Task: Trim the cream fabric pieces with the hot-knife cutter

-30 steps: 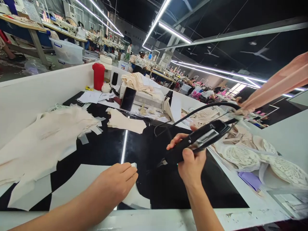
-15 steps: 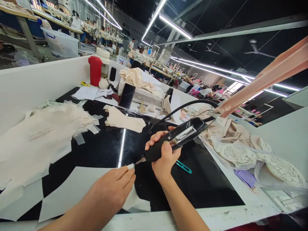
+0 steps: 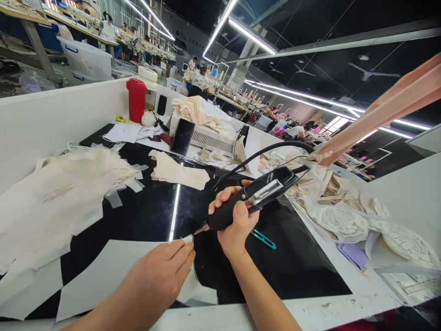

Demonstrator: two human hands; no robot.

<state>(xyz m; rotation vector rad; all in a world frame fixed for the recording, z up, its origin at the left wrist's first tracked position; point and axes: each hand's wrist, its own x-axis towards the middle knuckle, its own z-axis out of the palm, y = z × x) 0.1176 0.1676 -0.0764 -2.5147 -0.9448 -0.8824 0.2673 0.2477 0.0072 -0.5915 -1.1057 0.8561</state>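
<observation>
My right hand (image 3: 237, 225) is wrapped round a black corded electric hand tool (image 3: 253, 195), its thumb along the side. The tool's narrow pointed tip faces down to the left, close to the corner of a white fabric piece (image 3: 99, 271). My left hand (image 3: 165, 271) has its fingers pressed together on that corner, which shows just past the fingertips. Its thumb is hidden. Part of the white material also shows under and to the right of this hand. Right of my right hand lies a teal cutter (image 3: 264, 239) on the black tabletop (image 3: 292, 271).
A pile of cream fabric pieces (image 3: 58, 197) covers the left side, and a small cream stack (image 3: 179, 172) lies ahead. Farther back are a red container (image 3: 137, 99) and a phone (image 3: 182, 136). Lace bra pieces (image 3: 347, 220) are heaped right. A pink fabric strip (image 3: 386, 108) suspends the tool.
Hardly anything differs. The view has shifted very slightly; both hands keep the same hold, and the tool tip stays by the fabric corner.
</observation>
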